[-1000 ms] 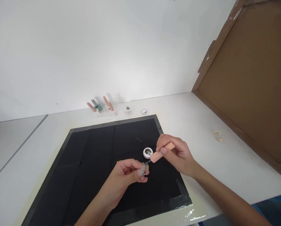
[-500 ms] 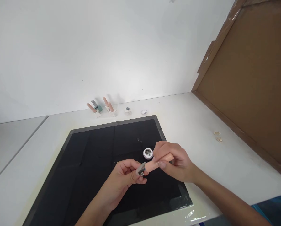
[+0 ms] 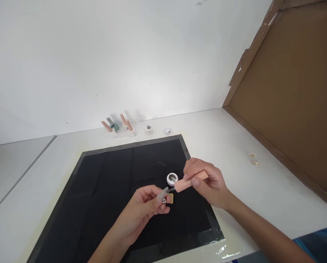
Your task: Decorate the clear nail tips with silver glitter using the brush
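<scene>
The pink handle in the right hand is a short, smooth, peach-coloured stick, lying nearly level and pointing left and slightly near. A thin dark tip juts from its left end and reaches towards the left hand. The right grip is closed round the handle: the thumb presses on its near side and the fingers wrap over the far side, so only the left part of the handle and a bit of its right end show.

The left hand's grip is also closed, fingertips pinched on a small clear nail tip, pale grey and see-through, held tilted up over the black mat. The dark tip of the handle sits right at the nail tip's far right edge; whether they touch is too fine to tell. A small tan piece shows just right of the left fingertips.

Just beyond the handle's left end, a small round white jar stands open on the mat with dark glittery contents. Both hands hover above the mat's right half, which lies on the white counter. Far back against the wall stand small pink and green bottles.
</scene>
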{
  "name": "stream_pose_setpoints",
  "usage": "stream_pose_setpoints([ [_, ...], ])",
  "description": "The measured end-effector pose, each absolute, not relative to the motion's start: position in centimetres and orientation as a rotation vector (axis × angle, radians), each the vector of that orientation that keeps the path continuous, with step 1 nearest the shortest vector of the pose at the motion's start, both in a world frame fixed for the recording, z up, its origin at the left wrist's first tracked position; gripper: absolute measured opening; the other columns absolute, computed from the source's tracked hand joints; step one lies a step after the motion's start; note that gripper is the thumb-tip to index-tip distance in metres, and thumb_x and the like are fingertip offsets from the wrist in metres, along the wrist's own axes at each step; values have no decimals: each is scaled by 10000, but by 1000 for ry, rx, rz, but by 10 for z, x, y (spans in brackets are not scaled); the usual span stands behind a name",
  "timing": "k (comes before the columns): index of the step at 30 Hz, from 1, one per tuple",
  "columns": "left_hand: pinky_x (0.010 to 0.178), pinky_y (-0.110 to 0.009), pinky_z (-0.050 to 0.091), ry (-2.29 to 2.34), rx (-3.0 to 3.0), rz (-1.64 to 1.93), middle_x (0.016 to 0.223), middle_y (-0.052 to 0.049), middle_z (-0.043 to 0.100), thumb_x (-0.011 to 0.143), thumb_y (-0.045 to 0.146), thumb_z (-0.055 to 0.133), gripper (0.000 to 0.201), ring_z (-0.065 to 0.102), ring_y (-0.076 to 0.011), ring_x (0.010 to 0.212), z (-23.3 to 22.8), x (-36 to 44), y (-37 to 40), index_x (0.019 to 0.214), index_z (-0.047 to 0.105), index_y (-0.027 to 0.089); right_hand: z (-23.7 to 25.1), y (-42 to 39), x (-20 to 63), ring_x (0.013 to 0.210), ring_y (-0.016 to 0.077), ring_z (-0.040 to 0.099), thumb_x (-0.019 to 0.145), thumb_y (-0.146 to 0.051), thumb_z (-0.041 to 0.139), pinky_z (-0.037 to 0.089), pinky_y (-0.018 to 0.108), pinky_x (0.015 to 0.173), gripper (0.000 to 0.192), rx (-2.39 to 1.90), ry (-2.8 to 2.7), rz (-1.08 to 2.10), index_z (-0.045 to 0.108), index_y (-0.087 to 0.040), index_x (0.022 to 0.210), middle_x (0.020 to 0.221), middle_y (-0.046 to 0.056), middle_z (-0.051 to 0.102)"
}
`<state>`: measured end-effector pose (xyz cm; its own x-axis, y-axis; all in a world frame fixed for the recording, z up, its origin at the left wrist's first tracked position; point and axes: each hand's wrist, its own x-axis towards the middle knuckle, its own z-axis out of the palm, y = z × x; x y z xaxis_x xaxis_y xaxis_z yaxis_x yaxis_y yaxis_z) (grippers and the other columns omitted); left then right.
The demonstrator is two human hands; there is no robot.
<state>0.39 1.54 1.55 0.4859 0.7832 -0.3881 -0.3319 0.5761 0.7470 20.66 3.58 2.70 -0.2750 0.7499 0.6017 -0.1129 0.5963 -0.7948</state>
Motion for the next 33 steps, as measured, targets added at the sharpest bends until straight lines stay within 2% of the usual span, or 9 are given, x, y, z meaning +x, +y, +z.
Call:
stream_pose_setpoints([
  [5,646,-200,512,821,662,726,690,-13,688,666,232,805,118,606,-91,624,16,6,15,676,727,144,28,35,205,666,144,537,893,-227,530,453,278,574,79,-475,-1751,948,601,-219,926,765,28,603],
  [11,671,-202,509,800,682,733,742,-19,701,715,238,770,100,594,-78,627,14,3,13,689,728,152,26,39,208,595,133,505,898,-203,510,419,267,528,101,-614,-1688,859,584,-213,830,697,12,589],
  [16,664,-193,500,857,802,851,713,-16,697,697,286,780,131,615,-95,645,21,7,13,697,746,160,26,44,210,606,131,507,903,-228,508,407,273,568,140,-758,-1561,820,577,-204,784,683,0,552],
  [22,663,-201,508,895,928,1020,712,-6,686,690,259,783,79,626,-117,680,28,6,9,685,757,184,25,48,210,533,103,445,893,-280,529,360,253,518,176,-821,-1438,890,579,-195,747,652,-22,516],
  [28,674,-216,519,904,1019,1086,835,-21,722,713,231,761,32,643,-137,731,25,3,5,740,778,226,14,53,211,483,98,395,868,-347,561,316,243,457,202,-863,-1295,1042,579,-189,743,613,-23,516],
  [33,648,-240,537,996,955,1155,799,-33,723,592,248,832,151,658,-164,712,28,1,6,729,779,211,10,57,210,456,86,385,839,-368,578,307,227,432,217,-838,-1186,1113,586,-191,713,586,-36,478],
])
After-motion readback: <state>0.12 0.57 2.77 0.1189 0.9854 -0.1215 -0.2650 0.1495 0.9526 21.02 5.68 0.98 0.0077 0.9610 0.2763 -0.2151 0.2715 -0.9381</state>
